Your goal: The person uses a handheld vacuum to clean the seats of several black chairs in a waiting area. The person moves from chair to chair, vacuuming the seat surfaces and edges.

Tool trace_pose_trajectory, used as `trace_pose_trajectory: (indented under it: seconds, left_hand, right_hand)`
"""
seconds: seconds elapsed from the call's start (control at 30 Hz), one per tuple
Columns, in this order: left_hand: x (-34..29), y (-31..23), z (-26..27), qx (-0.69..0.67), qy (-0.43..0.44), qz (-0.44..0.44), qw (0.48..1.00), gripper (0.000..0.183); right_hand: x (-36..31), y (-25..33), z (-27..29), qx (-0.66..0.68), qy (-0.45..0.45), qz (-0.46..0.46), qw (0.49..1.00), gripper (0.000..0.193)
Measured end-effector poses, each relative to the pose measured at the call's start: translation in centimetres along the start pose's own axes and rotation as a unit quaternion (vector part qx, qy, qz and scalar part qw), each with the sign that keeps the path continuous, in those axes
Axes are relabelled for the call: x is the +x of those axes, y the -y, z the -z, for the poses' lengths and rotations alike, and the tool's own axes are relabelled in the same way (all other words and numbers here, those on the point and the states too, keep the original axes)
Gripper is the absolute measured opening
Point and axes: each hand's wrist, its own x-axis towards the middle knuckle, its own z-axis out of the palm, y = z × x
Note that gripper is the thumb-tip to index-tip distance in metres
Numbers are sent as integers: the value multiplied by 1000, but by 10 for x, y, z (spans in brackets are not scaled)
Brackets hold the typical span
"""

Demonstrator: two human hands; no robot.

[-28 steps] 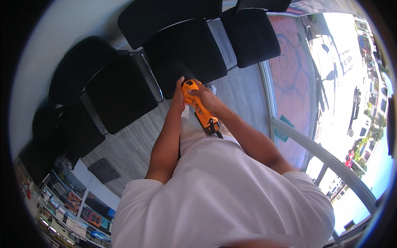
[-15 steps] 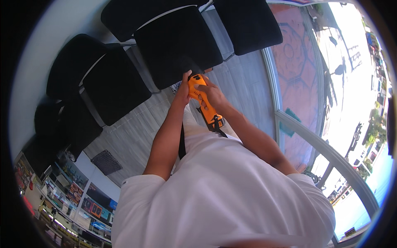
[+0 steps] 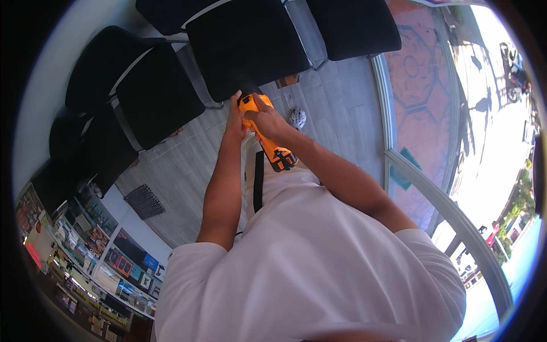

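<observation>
An orange cordless power tool [image 3: 266,147] with a black battery-like base is held in front of me, slanting from the chair edge back toward my waist. My right hand [image 3: 270,122] is closed round its upper grip, the forearm crossing from the right. At the left side of the tool's head, my left hand [image 3: 234,121] is pressed on with its thumb pointing forward. The tool's black front end lies against the edge of a black padded chair seat [image 3: 245,48] and blends into it, so its tip is hard to make out.
More black chairs [image 3: 156,91] stand in a joined row along the pale wall at left. A glass display counter [image 3: 122,256] with goods is at lower left, a dark mat [image 3: 145,201] beside it. On the right, a metal door frame [image 3: 450,202] borders the bright street. My patterned shoe [image 3: 297,118] shows on the grey floor.
The tool and both hands have shifted left along the chair's front edge and slightly forward. My patterned shoe now shows to the right of the tool. Both hands keep their hold.
</observation>
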Motion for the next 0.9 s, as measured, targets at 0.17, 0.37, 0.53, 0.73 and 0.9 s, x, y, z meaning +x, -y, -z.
trace_pose_trajectory:
  seconds: [0.17, 0.37, 0.53, 0.73, 0.9]
  left_hand:
    - [18, 11, -18, 50, 82, -7, 995, 76]
    - [38, 40, -111, 84, 144, 37, 985, 77]
    - [19, 18, -76, 87, 67, -7, 994, 82]
    - [2, -29, 26, 17, 47, 26, 998, 79]
    - [10, -14, -6, 73, 93, 9, 993, 73]
  right_hand:
    - [-21, -11, 33, 78, -13, -80, 994, 80]
    - [-54, -22, 87, 184, -120, -81, 972, 79]
    - [-27, -15, 49, 40, -67, -53, 995, 50]
    - [14, 7, -40, -48, -6, 18, 999, 78]
    - [-18, 9, -15, 134, -95, -79, 983, 79]
